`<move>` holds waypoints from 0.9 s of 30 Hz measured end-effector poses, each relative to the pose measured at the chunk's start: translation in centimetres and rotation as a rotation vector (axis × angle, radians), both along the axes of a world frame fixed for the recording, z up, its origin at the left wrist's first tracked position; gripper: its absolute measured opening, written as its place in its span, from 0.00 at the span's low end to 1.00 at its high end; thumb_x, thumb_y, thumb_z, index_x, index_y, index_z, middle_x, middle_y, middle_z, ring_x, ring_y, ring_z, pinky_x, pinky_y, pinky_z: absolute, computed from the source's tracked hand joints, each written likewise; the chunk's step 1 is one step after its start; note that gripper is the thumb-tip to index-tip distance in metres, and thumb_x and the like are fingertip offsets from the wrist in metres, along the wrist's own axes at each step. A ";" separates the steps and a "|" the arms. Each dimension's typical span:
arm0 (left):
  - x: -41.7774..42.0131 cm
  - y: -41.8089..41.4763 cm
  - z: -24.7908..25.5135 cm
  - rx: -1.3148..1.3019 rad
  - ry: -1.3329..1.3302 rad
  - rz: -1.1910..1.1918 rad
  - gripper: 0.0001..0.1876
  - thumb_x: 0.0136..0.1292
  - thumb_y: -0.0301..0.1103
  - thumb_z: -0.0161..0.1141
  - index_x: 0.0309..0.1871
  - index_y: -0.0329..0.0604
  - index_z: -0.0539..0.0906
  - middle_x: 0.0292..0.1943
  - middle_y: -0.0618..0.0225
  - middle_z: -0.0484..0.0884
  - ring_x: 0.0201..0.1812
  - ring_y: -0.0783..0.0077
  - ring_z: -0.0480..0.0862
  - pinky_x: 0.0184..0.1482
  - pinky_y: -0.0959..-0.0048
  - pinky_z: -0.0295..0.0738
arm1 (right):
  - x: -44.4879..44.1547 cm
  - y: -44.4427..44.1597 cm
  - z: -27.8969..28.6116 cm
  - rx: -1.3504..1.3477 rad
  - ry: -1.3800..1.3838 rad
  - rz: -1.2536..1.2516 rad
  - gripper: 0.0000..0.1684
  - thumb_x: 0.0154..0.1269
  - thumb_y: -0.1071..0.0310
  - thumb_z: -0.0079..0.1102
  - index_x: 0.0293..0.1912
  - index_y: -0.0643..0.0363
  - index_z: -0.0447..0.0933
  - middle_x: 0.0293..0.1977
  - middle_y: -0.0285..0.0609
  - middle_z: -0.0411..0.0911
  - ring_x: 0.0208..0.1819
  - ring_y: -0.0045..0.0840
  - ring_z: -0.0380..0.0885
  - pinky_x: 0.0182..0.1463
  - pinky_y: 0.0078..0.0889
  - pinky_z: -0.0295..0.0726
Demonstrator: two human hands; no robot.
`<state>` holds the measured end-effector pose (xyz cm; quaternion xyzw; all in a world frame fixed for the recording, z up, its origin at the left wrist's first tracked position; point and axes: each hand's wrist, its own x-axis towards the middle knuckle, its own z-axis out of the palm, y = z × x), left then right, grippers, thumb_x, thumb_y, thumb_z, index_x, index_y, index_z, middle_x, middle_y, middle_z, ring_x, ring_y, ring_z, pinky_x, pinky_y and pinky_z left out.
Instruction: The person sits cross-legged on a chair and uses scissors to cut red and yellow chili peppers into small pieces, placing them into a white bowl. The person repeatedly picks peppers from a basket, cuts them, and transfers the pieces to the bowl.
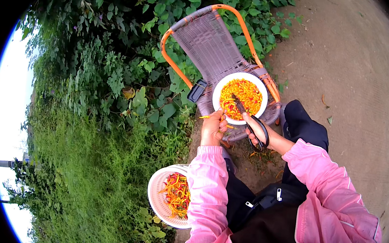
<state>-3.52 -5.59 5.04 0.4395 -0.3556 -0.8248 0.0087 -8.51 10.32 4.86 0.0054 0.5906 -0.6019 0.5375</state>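
My left hand (214, 125) grips a few thin yellow chili peppers (204, 117) at the near left rim of a white bowl (219, 85). Yellow and red chilies (244, 91), many looking cut short, fill much of the bowl. In my right hand (256, 127) is a pair of scissors with black loop handles (266, 132). Their dark blades (239, 104) point away from me over the bowl, and I cannot tell how far apart they are. The bowl rests on the seat of a woven chair (212, 42) with an orange frame.
A pale plastic basket (158, 188) of whole red and yellow chilies stands left of my left sleeve, partly hidden by it. A small black object (196, 90) lies at the chair's left edge. Dense green plants (101, 140) border the left; bare ground (352, 84) stretches to the right.
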 end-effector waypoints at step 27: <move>-0.5 1.4 -0.6 -0.137 -0.058 0.044 0.08 0.60 0.34 0.49 0.31 0.37 0.71 0.14 0.75 0.63 0.10 0.85 0.56 0.10 0.85 0.47 | 0.3 0.3 -0.2 0.098 0.025 0.037 0.41 0.49 0.30 0.40 0.29 0.67 0.64 0.12 0.31 0.56 0.09 0.14 0.55 0.14 0.18 0.58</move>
